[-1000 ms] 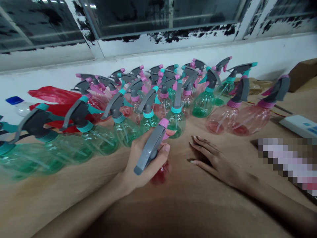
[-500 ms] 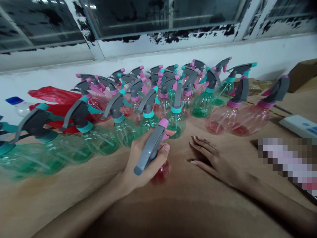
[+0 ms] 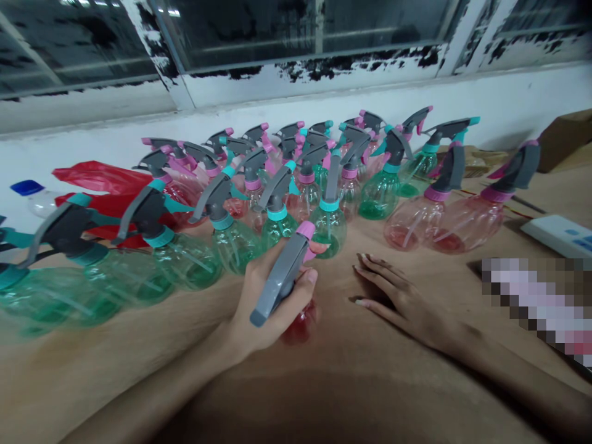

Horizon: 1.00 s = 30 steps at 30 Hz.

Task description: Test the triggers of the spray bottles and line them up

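Left hand (image 3: 266, 302) — gripping pink spray bottle (image 3: 300, 324) | grey trigger head, pink nozzle

The near edge of the table (image 3: 351, 394) is bare, an open lane from side to side. Toward the far edge a dense crowd of spray bottles (image 3: 277, 203) blocks the way, their triggers overlapping. A narrow bare gap lies between the left hand (image 3: 263, 296), closed around its pink bottle (image 3: 300, 327), and the flat right hand (image 3: 402, 302). A white box (image 3: 557, 234) sits at the right edge.

Brown tabletop (image 3: 115, 364), white wall (image 3: 277, 111) behind it, dark windows (image 3: 240, 24) above, frames (image 3: 324, 71) with peeling white paint
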Each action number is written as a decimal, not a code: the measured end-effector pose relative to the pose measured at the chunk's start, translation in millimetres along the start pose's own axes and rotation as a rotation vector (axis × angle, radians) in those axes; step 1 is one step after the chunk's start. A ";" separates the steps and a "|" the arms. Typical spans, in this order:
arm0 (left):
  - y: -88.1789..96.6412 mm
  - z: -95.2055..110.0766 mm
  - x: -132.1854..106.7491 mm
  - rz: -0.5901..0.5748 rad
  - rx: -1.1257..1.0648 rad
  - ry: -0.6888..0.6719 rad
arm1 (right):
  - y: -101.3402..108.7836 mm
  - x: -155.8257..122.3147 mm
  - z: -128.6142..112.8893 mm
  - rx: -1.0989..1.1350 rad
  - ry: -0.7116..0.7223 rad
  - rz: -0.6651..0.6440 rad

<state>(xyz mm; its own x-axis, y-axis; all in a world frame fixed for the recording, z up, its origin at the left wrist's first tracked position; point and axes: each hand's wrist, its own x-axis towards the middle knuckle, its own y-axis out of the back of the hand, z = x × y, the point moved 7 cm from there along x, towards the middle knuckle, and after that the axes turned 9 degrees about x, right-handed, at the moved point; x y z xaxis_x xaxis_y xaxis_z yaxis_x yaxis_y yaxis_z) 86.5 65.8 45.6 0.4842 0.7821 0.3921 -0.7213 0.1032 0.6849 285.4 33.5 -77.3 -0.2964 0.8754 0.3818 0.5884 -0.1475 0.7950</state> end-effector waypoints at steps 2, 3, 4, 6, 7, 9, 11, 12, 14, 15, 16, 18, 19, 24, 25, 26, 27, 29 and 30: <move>0.4 1.5 0.8 0.000 0.013 -0.011 | 0.5 0.1 0.2 -0.004 -0.003 0.006; 0.8 2.6 1.3 0.003 0.012 -0.021 | 0.6 0.1 0.4 -0.005 -0.006 0.006; 1.5 3.9 1.8 0.009 0.009 -0.032 | 0.5 0.2 0.5 -0.007 -0.008 0.004; 2.5 5.2 2.6 0.015 -0.011 -0.040 | -0.2 0.1 0.6 -0.010 -0.006 -0.004; 2.7 5.1 2.9 0.013 -0.018 -0.035 | -0.7 0.1 0.9 -0.012 -0.005 -0.009; 3.0 4.4 3.1 0.009 -0.011 -0.023 | -1.5 -0.1 1.5 -0.014 -0.005 -0.013; 4.4 4.6 2.8 0.018 0.013 -0.025 | -1.3 -0.3 1.8 -0.010 -0.003 -0.004; 5.0 5.5 2.5 0.022 0.027 -0.037 | -1.2 -0.3 1.7 -0.008 0.000 -0.002; 5.0 7.5 2.4 0.014 0.027 -0.059 | -1.4 -0.2 1.5 -0.007 0.001 -0.008; 4.4 8.0 2.5 0.004 0.013 -0.060 | -1.6 -0.1 1.5 -0.010 -0.003 -0.015; 3.6 8.0 2.8 -0.006 -0.007 -0.052 | -1.9 0.1 1.6 -0.011 -0.007 -0.023; 2.8 7.2 3.3 -0.010 -0.045 -0.019 | -1.6 0.4 1.6 -0.013 -0.017 -0.027; 2.8 7.1 3.4 -0.003 -0.055 -0.005 | -1.5 0.7 1.6 -0.012 -0.022 -0.029; 0.8 7.2 1.0 0.018 -0.045 0.064 | -0.9 2.3 0.8 -0.014 -0.035 -0.038; 0.9 6.9 0.4 0.032 -0.047 0.070 | -0.6 2.7 0.5 -0.014 -0.035 -0.042; 0.9 6.6 0.0 0.049 -0.050 0.069 | -0.4 3.1 0.3 -0.016 -0.036 -0.047; 0.6 6.3 -0.2 0.062 -0.055 0.062 | -0.2 3.5 0.0 -0.020 -0.037 -0.055; -1.8 5.0 -0.3 0.060 -0.062 0.048 | 0.1 4.0 -0.5 -0.035 -0.038 -0.075; -2.9 3.9 -0.1 0.059 -0.058 0.049 | 0.6 4.0 -0.9 -0.041 -0.041 -0.084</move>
<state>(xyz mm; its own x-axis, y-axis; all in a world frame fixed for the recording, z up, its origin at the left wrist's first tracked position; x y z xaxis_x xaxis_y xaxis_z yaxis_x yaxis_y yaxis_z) 90.4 63.0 46.0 0.4162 0.8170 0.3992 -0.7760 0.0904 0.6242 284.0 36.5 -74.9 -0.3119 0.9035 0.2939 0.5312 -0.0907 0.8424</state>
